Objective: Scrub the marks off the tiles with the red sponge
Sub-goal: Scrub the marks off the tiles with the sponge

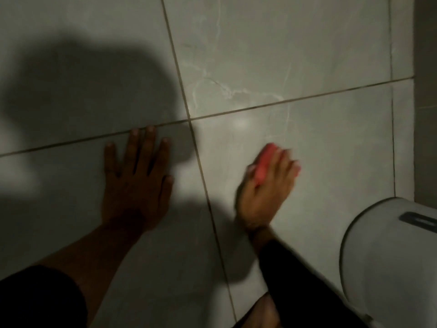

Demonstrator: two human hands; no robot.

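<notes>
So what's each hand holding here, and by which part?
Right hand grips the red sponge across its top; left hand lies flat on the tiles, holding nothing.

There is a single view, from a camera worn on the person's head, looking steeply down and slightly forward at the tiled floor point(295, 55) from close range. The wide lens tilts the grout lines, so they run diagonally across the frame. Both forearms enter from the near edge: the left hand point(137, 176) sits left of centre, the right hand point(267, 188) right of centre (blurred, so its detail is unclear). At the near right corner a white rounded container point(387, 256) crowds the frame, and a wall strip point(425, 91) closes the far right edge. A large shadow covers the left side.
</notes>
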